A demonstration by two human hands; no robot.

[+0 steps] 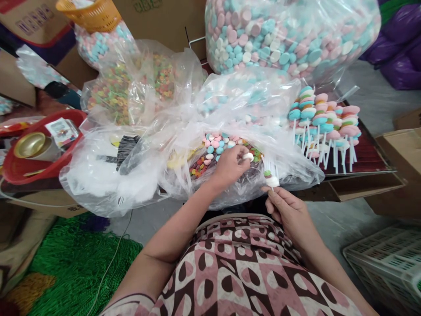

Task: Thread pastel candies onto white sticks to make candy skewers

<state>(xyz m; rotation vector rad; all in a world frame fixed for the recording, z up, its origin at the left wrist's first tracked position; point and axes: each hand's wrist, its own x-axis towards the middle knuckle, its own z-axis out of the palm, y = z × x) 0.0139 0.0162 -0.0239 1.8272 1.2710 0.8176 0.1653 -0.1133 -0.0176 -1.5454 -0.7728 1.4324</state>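
My left hand [231, 166] pinches a white marshmallow [248, 156] between thumb and fingers, above an opening in the clear plastic. In my right hand [285, 205] is a candy skewer [271, 181], upright, with a white piece low down and a brown and a green piece above it; its stick is mostly hidden by my fingers. Below my left hand lie loose pink, blue and white marshmallows [215, 144]. Red and orange gummies [199, 168] sit to their left, and green gummies [257, 156] are just past the held marshmallow.
Finished-looking marshmallow skewers [324, 118] stand clustered at the table's right end. A big bag of marshmallows [289, 39] rises behind, with a bag of gummies [131, 87] to its left. A red basin [13, 164] holds a metal bowl. White crates [384, 263] stand on the floor at right.
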